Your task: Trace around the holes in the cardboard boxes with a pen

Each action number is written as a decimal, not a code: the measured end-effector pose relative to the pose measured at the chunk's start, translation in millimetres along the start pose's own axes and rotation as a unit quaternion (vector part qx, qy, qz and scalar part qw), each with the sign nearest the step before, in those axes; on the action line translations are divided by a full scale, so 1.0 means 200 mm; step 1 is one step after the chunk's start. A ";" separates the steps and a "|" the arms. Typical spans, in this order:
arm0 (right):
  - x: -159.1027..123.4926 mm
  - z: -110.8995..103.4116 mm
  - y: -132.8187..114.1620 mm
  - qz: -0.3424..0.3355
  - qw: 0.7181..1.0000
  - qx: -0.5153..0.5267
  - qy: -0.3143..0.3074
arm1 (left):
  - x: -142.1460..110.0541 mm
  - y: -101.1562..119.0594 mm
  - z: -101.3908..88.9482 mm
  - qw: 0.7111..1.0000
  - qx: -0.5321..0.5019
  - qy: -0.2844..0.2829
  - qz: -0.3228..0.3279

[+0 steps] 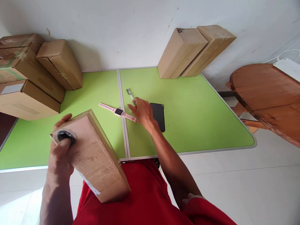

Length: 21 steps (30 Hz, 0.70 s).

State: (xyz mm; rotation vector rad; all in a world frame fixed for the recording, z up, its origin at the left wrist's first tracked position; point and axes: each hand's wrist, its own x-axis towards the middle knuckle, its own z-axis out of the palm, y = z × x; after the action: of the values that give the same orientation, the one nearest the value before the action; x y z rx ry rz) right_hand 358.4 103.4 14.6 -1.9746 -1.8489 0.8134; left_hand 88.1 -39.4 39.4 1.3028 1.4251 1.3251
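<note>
My left hand [60, 153] is closed on a worn cardboard box [98, 159], held tilted above the front edge of the green table. Its thumb presses at a round black patch [66, 136] on the box; whether this is a hole or a stuck-on piece, I cannot tell. Over the table, my right hand [144, 112] reaches to a slim pen [129, 93] with a dark end. Thumb and forefinger look apart, and the pen's near end is hidden by them. A pink-strapped watch [118, 112] lies just left of this hand. Partly under the wrist is a black phone [158, 117].
Several cardboard boxes [42, 78] are stacked at the left of the green table [192, 125]. Two tall boxes [182, 53] lean at the back right by the wall. To the right stands a round wooden table [264, 90] with a white object [288, 67] on it.
</note>
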 end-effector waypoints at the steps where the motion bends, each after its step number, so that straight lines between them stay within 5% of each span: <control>1: 0.07 0.00 0.03 0.022 1.000 -0.019 0.002 | 0.00 -0.01 0.02 0.999 -0.034 0.002 -0.017; 7: 0.29 0.03 0.13 0.067 0.997 -0.018 -0.018 | 0.02 -0.02 0.07 0.994 -0.038 -0.103 -0.014; 13: 0.15 -0.03 0.16 0.002 0.984 0.173 0.040 | 0.06 0.01 0.09 0.978 -0.007 -0.204 -0.036; 15: 0.00 -0.09 0.12 -0.078 0.922 0.361 0.119 | 0.08 0.01 0.11 0.975 -0.012 -0.217 -0.037; 17: -0.19 -0.12 0.04 -0.180 0.809 0.534 0.167 | 0.09 0.01 0.15 0.974 -0.008 -0.226 -0.029; 18: -0.29 -0.13 0.00 -0.222 0.776 0.567 0.164 | 0.10 0.02 0.17 0.974 -0.002 -0.226 -0.025; 21: -0.55 -0.10 -0.13 -0.280 0.774 0.549 0.147 | 0.10 0.05 0.21 0.972 0.023 -0.232 -0.013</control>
State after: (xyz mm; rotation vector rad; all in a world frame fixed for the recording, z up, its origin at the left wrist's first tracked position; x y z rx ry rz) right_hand 349.8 1.2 65.8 -0.6937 -1.1569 0.9656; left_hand 127.2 -12.4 44.7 1.4988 1.1437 0.8930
